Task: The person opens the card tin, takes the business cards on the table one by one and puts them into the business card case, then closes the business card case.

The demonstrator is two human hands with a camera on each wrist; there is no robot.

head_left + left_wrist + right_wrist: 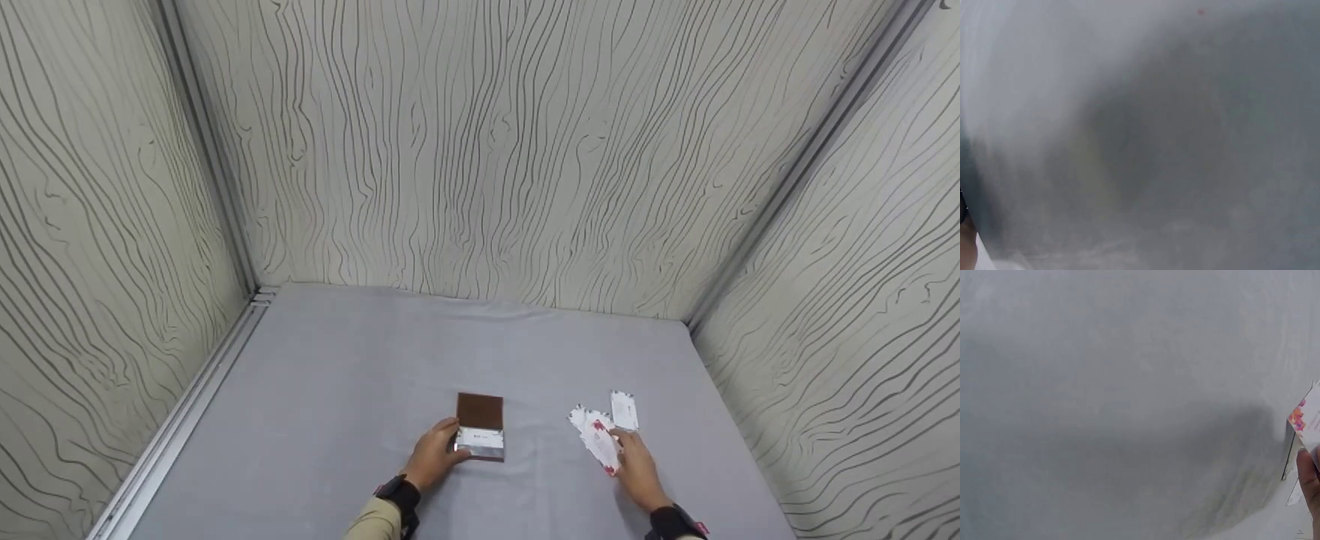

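Note:
A brown card case (480,411) lies spread with its flap away from me, and a white printed card (480,436) sits in its near half. My left hand (433,456) grips the case by its left edge, thumb at the near corner. Off to the right, my right hand (637,471) pinches a white card with red floral corners (602,442). Other white cards (577,417) fan out under and beside that one. In the right wrist view, the thumb (1307,469) presses the held card (1311,417), whose corner has pink and orange flowers.
One separate white card (624,410) lies just beyond the right hand. Grey cloth (337,375) covers the table. Panels with a wood-grain pattern (480,150) rise at the back and both sides, and a metal rail (180,420) runs along the left edge.

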